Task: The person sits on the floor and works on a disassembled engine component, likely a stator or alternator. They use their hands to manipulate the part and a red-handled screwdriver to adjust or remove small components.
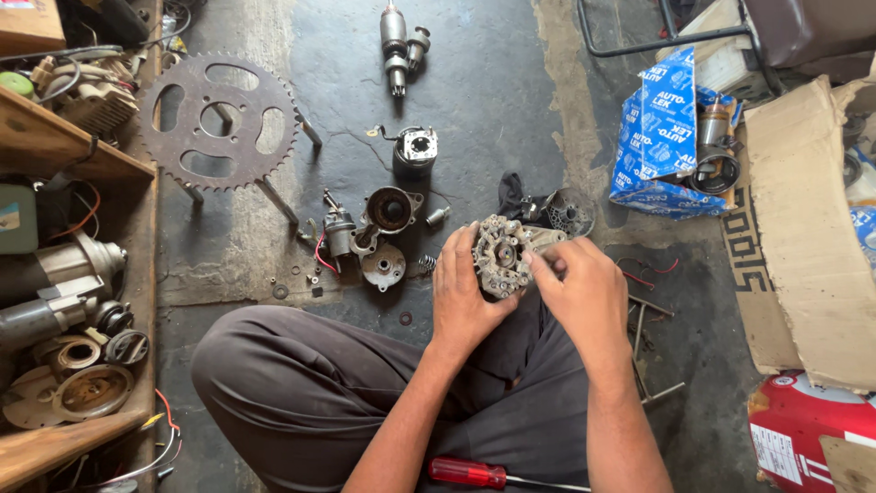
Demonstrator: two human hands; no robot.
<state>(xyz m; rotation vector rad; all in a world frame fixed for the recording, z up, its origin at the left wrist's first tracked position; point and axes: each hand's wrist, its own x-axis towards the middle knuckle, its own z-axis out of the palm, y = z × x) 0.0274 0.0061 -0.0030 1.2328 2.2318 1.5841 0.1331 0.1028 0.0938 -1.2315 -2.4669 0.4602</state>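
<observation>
Red-handled screwdriver (467, 473) lies on the person's lap, nearest the camera, below the round metal plate (500, 256) and untouched.

Plate is held over the crossed legs, just above the concrete floor (474, 91). Left hand (464, 290) cups its left rim, fingers curled round the edge. Right hand (584, 290) closes on its right side, thumb and forefinger pinched at a small part on the rim; what sits between them is too small to tell.

Step in hand, as I judge it: fine work on the plate's edge fittings, one hand steadying, the other picking. It calls for a firm hold from the left and small, exact fingertip motion from the right.

Beyond the plate, to its left: open cup-shaped housing (391, 210), a small cover (383, 267), a spring and loose washers scattered close. Farther out, a cylindrical motor body (415, 149), then a shaft assembly (398, 46). Large sprocket (219, 120) well left of the plate.

Room: bare floor just ahead of the plate is narrow. Blue carton (662, 137) and cardboard (803, 228) close the right side; wooden shelf (68, 164) closes the left. Loose rods lie right of the plate.
</observation>
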